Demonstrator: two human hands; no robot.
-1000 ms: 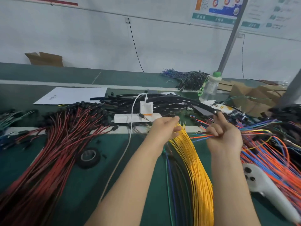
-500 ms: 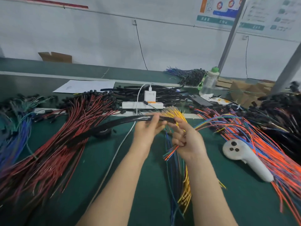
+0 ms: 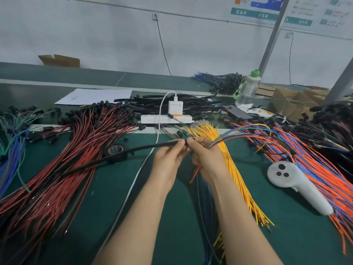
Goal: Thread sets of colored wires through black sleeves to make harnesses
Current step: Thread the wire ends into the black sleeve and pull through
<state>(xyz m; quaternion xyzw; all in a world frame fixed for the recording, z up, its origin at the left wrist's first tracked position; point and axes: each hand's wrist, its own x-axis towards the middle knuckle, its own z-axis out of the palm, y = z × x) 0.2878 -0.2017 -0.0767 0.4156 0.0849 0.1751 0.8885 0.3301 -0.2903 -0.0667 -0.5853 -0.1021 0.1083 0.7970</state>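
Black sleeve [image 3: 141,148] held up off the green table [image 3: 114,197], running from the middle of the scene down and leftward, its far end passing over a roll of black tape [image 3: 116,152] and onto the red-and-black wires [image 3: 76,150]. Left hand [image 3: 168,161] pinches the sleeve's near end between thumb and fingertips. Right hand [image 3: 206,157] meets it tip to tip, fingers curled round a small set of coloured wires [image 3: 238,131] right at the sleeve's mouth. Whether any wire is inside yet cannot be told. The set arcs up and off to the right in green, blue, yellow and orange strands. A few orange ends poke out below the right palm. Yellow wires [image 3: 235,169] lie fanned on the table beneath the right forearm. Orange and blue wires [image 3: 315,169] are heaped at the right, with a white controller [image 3: 298,188] lying beside them. Behind the hands sit a white power strip [image 3: 166,118] with a charger [image 3: 175,107] plugged in, its white cable [image 3: 137,175] trailing toward the near edge. A pile of spare sleeves [image 3: 191,104] lies behind the strip. A clear bottle [image 3: 248,88] stands upright at the back right.
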